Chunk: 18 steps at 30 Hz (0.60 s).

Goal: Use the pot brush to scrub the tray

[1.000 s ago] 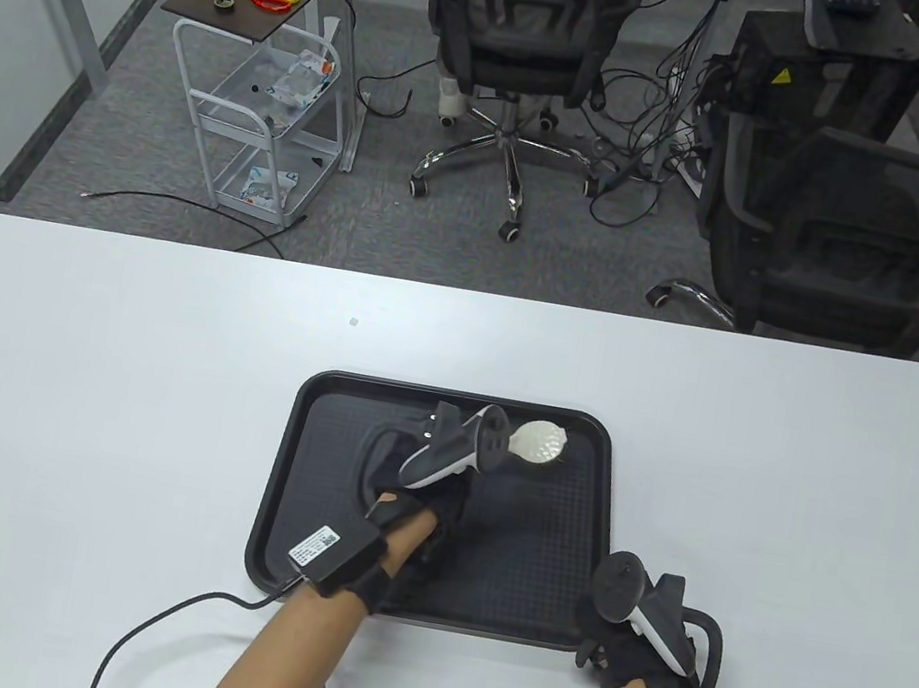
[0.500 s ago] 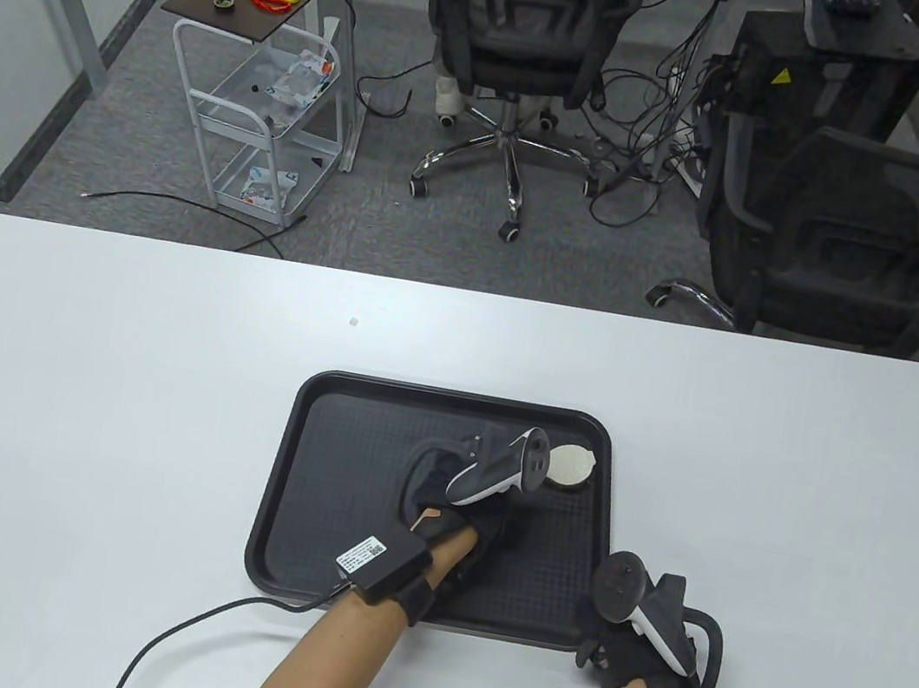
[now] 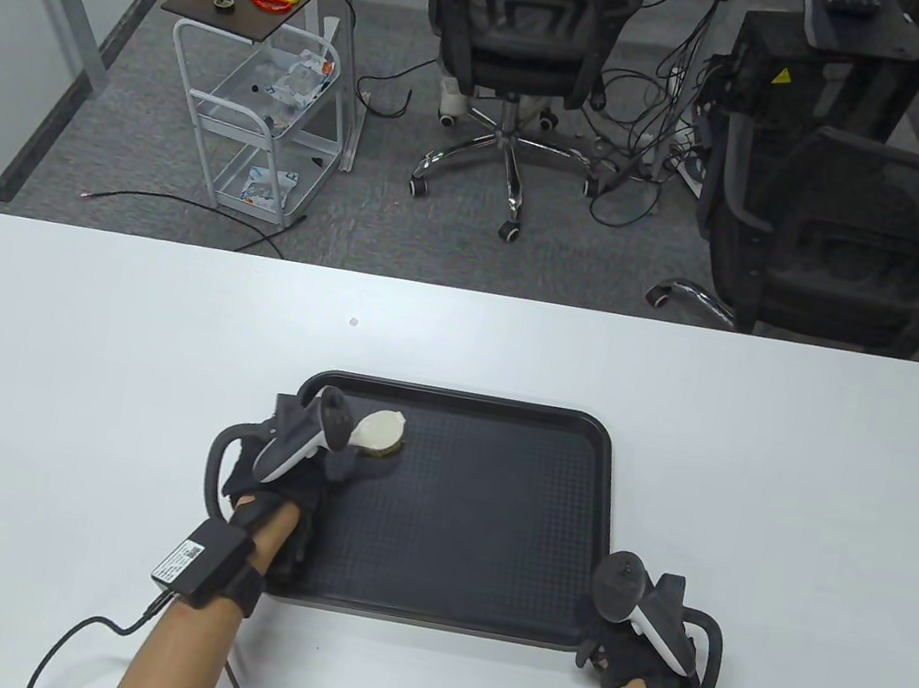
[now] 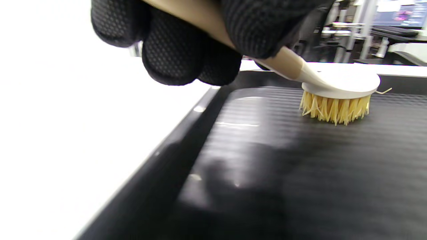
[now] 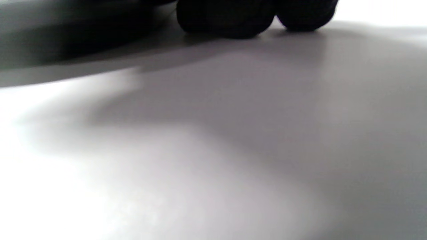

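Black mesh gloves, white-and-black trackers, labelled wrist boxes, cables, bare forearms.

Left hand (image 3: pixel 276 467): gloved, forearm angled in from the bottom edge, fingers (image 4: pixel 173 50) curled around a handle. Right hand (image 3: pixel 637 646): gloved, resting low on the table surface, fingertips (image 5: pixel 227 16) touching down; what it grips, if anything, is unclear.

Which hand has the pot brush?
The left hand: it grips the pot brush, bristles down in the tray. The right hand rests by the tray's near right corner.
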Available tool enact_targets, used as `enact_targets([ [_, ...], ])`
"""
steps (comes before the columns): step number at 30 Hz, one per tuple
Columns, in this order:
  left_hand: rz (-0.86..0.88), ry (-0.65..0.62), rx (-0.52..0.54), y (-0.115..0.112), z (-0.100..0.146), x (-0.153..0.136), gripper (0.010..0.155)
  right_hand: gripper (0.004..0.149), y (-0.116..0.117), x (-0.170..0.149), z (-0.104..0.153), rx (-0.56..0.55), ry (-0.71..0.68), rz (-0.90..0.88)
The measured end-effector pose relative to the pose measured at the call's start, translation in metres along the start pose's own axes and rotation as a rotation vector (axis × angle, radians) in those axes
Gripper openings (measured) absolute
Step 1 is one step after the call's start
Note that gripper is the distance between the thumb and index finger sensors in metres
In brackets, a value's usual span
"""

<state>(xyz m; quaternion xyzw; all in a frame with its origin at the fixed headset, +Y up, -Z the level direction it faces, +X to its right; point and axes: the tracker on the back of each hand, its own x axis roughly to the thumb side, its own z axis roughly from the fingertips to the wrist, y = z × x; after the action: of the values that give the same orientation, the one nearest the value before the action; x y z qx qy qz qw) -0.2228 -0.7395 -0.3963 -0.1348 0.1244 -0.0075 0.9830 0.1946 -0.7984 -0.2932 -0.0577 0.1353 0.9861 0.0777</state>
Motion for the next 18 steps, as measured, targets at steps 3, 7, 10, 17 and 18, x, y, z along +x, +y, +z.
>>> enact_targets([
  [3, 0.021, 0.067, 0.001, -0.001, -0.002, -0.032, 0.056, 0.071, 0.000, 0.000, 0.000, 0.000, 0.000, 0.000],
  [7, 0.067, 0.063, 0.016, 0.001, -0.002, -0.047, 0.056, 0.071, 0.000, 0.000, 0.000, 0.000, 0.001, 0.000],
  [10, 0.088, 0.050, 0.060, 0.009, 0.000, -0.042, 0.056, 0.071, 0.000, 0.000, 0.000, -0.001, 0.001, 0.000],
  [17, 0.081, -0.087, 0.108, 0.028, 0.008, 0.009, 0.056, 0.071, 0.000, 0.000, 0.000, -0.001, 0.001, -0.001],
  [18, 0.078, -0.114, 0.109, 0.029, 0.011, 0.020, 0.057, 0.071, 0.000, 0.000, 0.000, -0.001, 0.001, 0.000],
])
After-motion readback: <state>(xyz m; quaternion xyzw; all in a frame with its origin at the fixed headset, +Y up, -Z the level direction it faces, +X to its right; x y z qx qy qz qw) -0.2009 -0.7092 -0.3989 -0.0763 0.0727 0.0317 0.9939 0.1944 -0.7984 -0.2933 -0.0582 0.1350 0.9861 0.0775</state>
